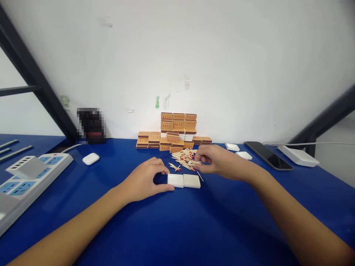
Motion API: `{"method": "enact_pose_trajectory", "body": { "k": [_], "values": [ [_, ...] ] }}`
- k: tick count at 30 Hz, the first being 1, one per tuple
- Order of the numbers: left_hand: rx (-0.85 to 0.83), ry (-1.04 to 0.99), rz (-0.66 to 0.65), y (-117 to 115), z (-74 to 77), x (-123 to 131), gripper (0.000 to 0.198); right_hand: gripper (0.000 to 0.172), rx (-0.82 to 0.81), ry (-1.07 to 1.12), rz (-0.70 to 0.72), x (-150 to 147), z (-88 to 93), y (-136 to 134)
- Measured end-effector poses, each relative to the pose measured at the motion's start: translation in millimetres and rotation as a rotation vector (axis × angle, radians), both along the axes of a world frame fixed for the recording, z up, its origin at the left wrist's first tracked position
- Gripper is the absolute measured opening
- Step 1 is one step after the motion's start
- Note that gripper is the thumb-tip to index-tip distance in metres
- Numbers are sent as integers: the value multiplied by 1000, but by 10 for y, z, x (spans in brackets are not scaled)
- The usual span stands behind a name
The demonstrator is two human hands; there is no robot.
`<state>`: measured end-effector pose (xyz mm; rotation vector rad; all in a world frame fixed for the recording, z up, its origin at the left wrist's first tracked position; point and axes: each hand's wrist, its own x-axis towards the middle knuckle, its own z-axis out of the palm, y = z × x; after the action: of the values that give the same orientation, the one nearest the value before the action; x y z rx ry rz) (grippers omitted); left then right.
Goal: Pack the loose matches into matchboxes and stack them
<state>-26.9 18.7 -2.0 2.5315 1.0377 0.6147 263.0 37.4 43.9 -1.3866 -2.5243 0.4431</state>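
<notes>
My left hand grips the left end of a small white box, thumb at its front edge and fingers at its back. Right against this box lies a second flat piece, an off-white box of like size. Behind them spreads a loose heap of red-tipped matches. At the heap's right side my right hand has thumb and fingers pinched together on matches; how many is hidden. Orange matchboxes with red lettering stand stacked behind the heap, a few white ones among them.
Two white boxes and a dark phone lie to the right, beside a white device with a cable. On the left are a white earbud case and a power strip. A wall rises behind the blue table.
</notes>
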Motion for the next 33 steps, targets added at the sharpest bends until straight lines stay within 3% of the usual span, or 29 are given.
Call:
{"method": "enact_pose_trajectory", "body": {
  "k": [7, 15, 20, 24, 27, 33],
  "values": [
    [-2, -17, -1, 6, -31, -12, 36, 17, -110, -23, 57, -144, -83, -224],
    [-16, -7, -14, 6, -22, -8, 37, 19, -89, -30, 70, -114, 2, -238],
    [-18, -2, -11, 4, -17, -5, 36, 11, -107, -17, 75, -186, -71, -252],
    [15, -7, -1, -13, 5, 1, 46, 16, -119, -35, 57, -206, -90, -264],
    [109, -31, 6, -81, 8, 83, 53, 14, -131, -19, 67, -213, -80, -281],
    [271, -5, 64, -272, -62, 448, 49, 9, -112, 20, 103, -242, -133, -296]
  ]
}}
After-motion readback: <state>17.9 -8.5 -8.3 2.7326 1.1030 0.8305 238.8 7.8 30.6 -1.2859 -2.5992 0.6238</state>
